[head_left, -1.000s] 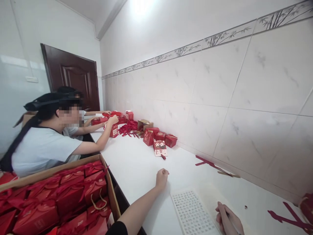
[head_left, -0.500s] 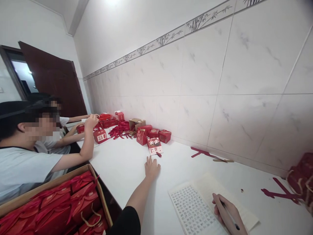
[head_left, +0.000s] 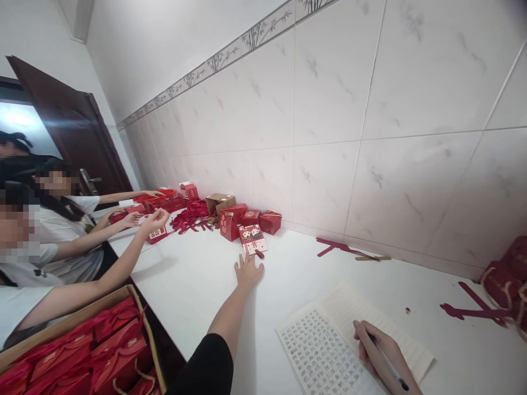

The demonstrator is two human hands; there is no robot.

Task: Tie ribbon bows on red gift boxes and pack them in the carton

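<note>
My left hand (head_left: 248,272) reaches across the white table with fingers spread. Its fingertips are at the near edge of a small red-and-white box or card with panda pictures (head_left: 252,238); whether they touch it I cannot tell. A small dark red piece (head_left: 259,254) lies by that edge. Lower right, my right hand (head_left: 376,348) is closed around a pen (head_left: 386,359), over the blank lined page of an open notebook (head_left: 337,345). Small handwriting in rows fills the notebook's left page. The pen's tip is hidden by my fingers.
Red gift boxes (head_left: 234,222), a cardboard box (head_left: 220,203) and red ribbons (head_left: 192,215) lie along the tiled wall. More ribbon strips (head_left: 337,244) are at right. A carton of red boxes (head_left: 152,329) stands lower left. Co-workers sit left, one hand (head_left: 155,220) raised over the table.
My left hand has come closer to the panda-printed piece. The view has swung slightly. A co-worker's raised hand has lowered, and another arm reaches to the red basket. My right hand still holds the pen.
</note>
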